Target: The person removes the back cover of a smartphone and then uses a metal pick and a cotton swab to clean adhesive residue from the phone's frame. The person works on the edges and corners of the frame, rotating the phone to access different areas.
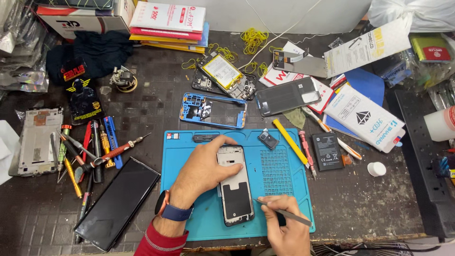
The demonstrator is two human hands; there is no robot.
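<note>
An opened phone frame point(235, 189) lies lengthwise on a blue work mat point(279, 175). My left hand point(204, 171) rests on the frame's left edge, fingers spread over its upper part, pressing it down. A watch with a blue strap is on that wrist. My right hand point(284, 225) grips a thin metal tool point(284, 212) like a pen, its tip touching the frame's right edge near the lower half.
On the mat lie a small camera part point(268, 139), a yellow pry stick point(290, 141) and a red screwdriver point(306, 151). A blue phone frame point(213, 110), a battery point(327, 151), a black screen point(118, 203), several screwdrivers point(90, 151) and boxes crowd the dark table.
</note>
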